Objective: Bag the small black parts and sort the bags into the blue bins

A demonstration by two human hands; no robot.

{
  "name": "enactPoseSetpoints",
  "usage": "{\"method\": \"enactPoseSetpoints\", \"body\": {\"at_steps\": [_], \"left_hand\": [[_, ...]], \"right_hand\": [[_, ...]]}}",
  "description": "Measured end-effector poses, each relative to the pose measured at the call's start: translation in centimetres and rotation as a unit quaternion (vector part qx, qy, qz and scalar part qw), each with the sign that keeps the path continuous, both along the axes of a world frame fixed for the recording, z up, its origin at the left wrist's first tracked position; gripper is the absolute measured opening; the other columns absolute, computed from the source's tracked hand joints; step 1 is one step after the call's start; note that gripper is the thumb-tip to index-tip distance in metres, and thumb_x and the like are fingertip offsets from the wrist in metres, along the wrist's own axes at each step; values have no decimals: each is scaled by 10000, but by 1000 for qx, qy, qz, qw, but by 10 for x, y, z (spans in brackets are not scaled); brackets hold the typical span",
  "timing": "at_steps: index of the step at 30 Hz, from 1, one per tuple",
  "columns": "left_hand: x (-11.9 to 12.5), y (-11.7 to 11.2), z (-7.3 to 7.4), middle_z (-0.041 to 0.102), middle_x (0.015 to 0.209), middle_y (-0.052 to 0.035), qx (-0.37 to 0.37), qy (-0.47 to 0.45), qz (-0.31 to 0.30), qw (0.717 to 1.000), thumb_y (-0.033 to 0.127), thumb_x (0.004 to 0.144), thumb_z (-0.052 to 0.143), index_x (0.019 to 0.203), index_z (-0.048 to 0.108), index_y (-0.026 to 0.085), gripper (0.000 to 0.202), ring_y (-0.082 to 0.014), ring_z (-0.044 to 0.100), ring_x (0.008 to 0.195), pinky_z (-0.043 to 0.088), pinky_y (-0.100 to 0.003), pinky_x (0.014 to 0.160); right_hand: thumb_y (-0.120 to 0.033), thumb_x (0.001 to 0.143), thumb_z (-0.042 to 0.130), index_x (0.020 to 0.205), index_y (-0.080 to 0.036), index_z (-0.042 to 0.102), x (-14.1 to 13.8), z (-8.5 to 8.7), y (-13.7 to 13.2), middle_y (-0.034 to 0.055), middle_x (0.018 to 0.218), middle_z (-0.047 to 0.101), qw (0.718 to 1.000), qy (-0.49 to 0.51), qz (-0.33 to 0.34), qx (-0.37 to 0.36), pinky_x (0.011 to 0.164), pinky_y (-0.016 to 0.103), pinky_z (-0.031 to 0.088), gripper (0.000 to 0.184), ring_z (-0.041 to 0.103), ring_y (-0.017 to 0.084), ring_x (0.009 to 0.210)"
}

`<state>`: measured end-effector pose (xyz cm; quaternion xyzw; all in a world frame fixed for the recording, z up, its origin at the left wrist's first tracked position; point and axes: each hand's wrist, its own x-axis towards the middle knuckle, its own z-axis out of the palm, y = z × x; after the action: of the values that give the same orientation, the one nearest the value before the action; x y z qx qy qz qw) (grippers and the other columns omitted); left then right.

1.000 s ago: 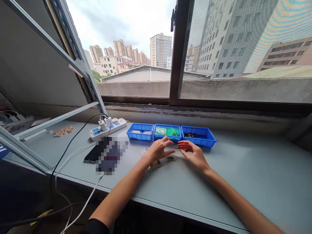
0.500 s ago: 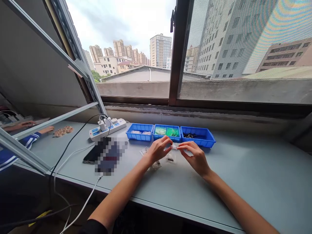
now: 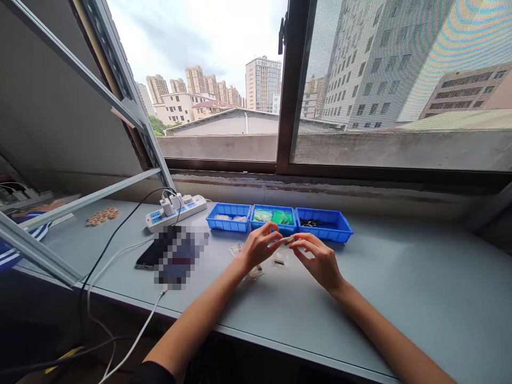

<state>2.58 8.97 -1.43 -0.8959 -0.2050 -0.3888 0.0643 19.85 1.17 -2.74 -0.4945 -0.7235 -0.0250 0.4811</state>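
My left hand (image 3: 259,246) and my right hand (image 3: 319,259) meet in front of the middle blue bin (image 3: 275,227). Their fingertips pinch a small clear plastic bag (image 3: 288,241) between them, with a narrow brownish piece at its right end. Finer detail of that piece is too small to tell. Just below lies another clear bag (image 3: 279,262) with a dark, thin part inside. More clear bags (image 3: 255,273) rest under and beside my left wrist, partly hidden by it.
A left blue bin (image 3: 228,225) holds whitish packets; a right blue bin (image 3: 338,233) holds black pieces. Left of my arm are a power strip (image 3: 196,204), a dark phone (image 3: 149,254) and cables. Beyond the metal frame (image 3: 100,192) are wooden pieces (image 3: 103,216) and a co-worker's striped sleeve (image 3: 38,234).
The bag between my fingertips has turned, and the brownish piece now shows near my right fingertips. At the left, the co-worker's hand has drawn back from the wooden pieces.
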Motion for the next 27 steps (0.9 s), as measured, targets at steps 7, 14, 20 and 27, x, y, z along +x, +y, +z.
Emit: {"method": "enactPoseSetpoints", "body": {"at_steps": [7,14,20,27], "left_hand": [[1,-1,0,580,872,-33,-17,26,-1,999,288,920,434,739,647,165,305,-61,547,599,475,-182,566],[2,2,-4,583,965,-30,-21,73,1,997,169,859,509,818,646,189,145,-86,600,695,503,-194,617],[1,1,-1,587,969,-39,-15,21,-7,1000,346,864,552,1020,552,188,222,-142,631,840,540,-234,682],[2,-3,2,576,932,-38,9,-14,-31,999,435,899,454,944,561,195,266,-115,614,719,535,-226,616]], "right_hand": [[-359,815,527,979,-242,574,-6,-2,-1,5,806,683,996,23,-41,-70,461,245,476,206,595,126,484],[-368,908,435,865,-238,669,-3,3,-3,43,921,661,1000,10,-5,-18,444,207,469,271,590,93,531],[-322,921,444,776,-252,724,0,3,-4,40,866,692,996,-23,-34,78,464,207,478,322,587,83,509],[-288,903,501,898,-225,694,-2,3,-2,16,806,716,994,8,-23,105,437,173,458,204,578,72,481]]}}
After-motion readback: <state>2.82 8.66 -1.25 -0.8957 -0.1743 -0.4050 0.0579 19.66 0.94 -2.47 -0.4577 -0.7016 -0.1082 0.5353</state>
